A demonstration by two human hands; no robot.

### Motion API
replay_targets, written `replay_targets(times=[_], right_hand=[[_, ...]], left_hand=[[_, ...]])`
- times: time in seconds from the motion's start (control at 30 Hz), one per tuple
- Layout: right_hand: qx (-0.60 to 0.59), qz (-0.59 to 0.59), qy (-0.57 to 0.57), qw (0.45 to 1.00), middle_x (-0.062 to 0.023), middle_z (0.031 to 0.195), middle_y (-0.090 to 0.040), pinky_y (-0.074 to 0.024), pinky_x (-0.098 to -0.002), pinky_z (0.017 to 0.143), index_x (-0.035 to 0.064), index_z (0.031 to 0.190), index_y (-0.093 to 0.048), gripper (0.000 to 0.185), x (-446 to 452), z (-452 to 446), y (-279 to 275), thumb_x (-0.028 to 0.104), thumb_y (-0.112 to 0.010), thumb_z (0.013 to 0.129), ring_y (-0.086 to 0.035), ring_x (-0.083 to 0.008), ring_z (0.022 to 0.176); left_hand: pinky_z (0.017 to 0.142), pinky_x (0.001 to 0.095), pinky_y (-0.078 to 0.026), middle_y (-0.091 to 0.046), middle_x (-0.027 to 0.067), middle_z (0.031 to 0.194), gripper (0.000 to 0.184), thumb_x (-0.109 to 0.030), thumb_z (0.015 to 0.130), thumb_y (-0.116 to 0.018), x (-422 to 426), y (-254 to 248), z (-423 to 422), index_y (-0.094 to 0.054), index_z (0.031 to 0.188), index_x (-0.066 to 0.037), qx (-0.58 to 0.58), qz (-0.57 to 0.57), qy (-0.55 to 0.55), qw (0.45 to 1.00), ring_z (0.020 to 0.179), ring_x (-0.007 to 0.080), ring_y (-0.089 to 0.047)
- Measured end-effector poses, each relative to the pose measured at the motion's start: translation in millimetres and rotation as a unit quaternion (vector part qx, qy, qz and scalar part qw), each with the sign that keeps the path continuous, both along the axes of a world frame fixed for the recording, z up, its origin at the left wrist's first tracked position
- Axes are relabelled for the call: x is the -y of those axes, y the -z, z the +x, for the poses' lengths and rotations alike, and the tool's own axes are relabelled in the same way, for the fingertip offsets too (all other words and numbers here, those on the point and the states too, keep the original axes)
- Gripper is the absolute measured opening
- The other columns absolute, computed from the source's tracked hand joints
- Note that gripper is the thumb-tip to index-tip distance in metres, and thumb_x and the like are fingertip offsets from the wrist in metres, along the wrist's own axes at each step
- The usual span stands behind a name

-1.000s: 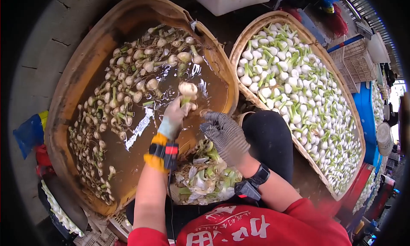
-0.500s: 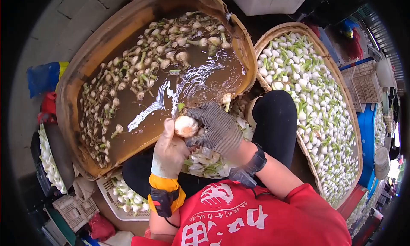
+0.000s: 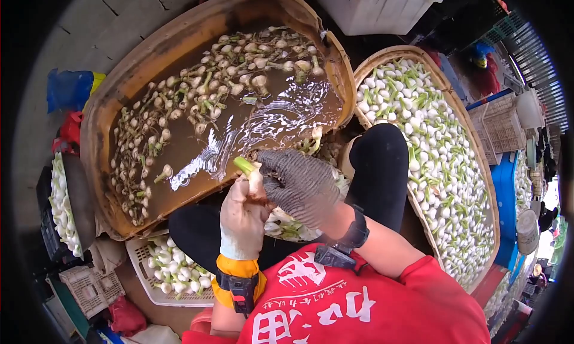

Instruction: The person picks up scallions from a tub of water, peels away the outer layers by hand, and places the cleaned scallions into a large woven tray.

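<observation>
A garlic bulb (image 3: 256, 184) with a cut green stem pointing up and left is held between my hands, above the near rim of the water tub. My left hand (image 3: 242, 218), in a pale glove, grips it from below and the left. My right hand (image 3: 302, 182), in a grey striped knit glove, has its fingers closed at the bulb's right side, partly hiding it. Between my legs lie loose peelings (image 3: 290, 223). The large tan tub (image 3: 95, 164) holds brown water with many unpeeled garlic bulbs (image 3: 203, 93) floating along its far and left sides.
To the right stands a long tub (image 3: 357, 81) heaped with clean white bulbs. A white crate (image 3: 140, 263) with more bulbs sits at lower left. At the top is a white bin (image 3: 382, 12). Blue containers (image 3: 505, 191) and baskets stand at far right.
The bulb has turned in my hands; its green stem now points up and left and less of its round body shows. My right fingers have shifted along it, and the water's ripples have changed.
</observation>
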State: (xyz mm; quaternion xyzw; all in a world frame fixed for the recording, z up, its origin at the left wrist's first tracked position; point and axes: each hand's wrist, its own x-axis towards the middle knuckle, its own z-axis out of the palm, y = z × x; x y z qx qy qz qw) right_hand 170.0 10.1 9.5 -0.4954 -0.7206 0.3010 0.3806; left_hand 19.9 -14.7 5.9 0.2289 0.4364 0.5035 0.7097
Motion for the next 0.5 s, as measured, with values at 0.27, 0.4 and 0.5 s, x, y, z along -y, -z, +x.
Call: replay_targets(times=[0.27,0.4,0.5], right_hand=[[-0.198,-0.146,-0.003,0.969,-0.0081,0.096,-0.068,-0.054,-0.0291,0.077,0.003,0.12,-0.06,0.041,-1,1,-24,0.01,-0.069,0.081,-0.064,-0.0137,0.081],[-0.144,0.098,0.255,0.951,-0.0093,0.088,-0.067,-0.0527,-0.027,0.072,0.0013,0.11,-0.062,0.029,-65,35,-25,0.001,-0.063,0.081,-0.064,-0.0157,0.076],[-0.194,-0.071,0.073,0.976,-0.0094,0.091,-0.068,-0.0534,-0.0281,0.074,0.0024,0.108,-0.065,0.024,-32,26,-15,0.006,-0.068,0.084,-0.065,-0.0177,0.08]], left_hand=[[0.071,0.0294,-0.049,-0.061,0.0091,0.094,0.048,-0.035,0.105,-0.032,8,-9,-21,-0.048,0.134,0.0,0.077,-0.008,0.121,0.99,0.076,0.0183,-0.059],[0.075,0.0321,-0.05,-0.062,0.0141,0.108,0.059,-0.045,0.104,-0.031,14,-18,-19,-0.044,0.137,0.003,0.143,-0.009,0.11,0.984,0.088,0.0232,-0.062],[0.078,0.0327,-0.05,-0.062,0.0142,0.109,0.059,-0.046,0.102,-0.039,18,-15,-23,-0.047,0.133,0.004,0.121,0.031,0.105,0.987,0.093,0.0234,-0.063]])
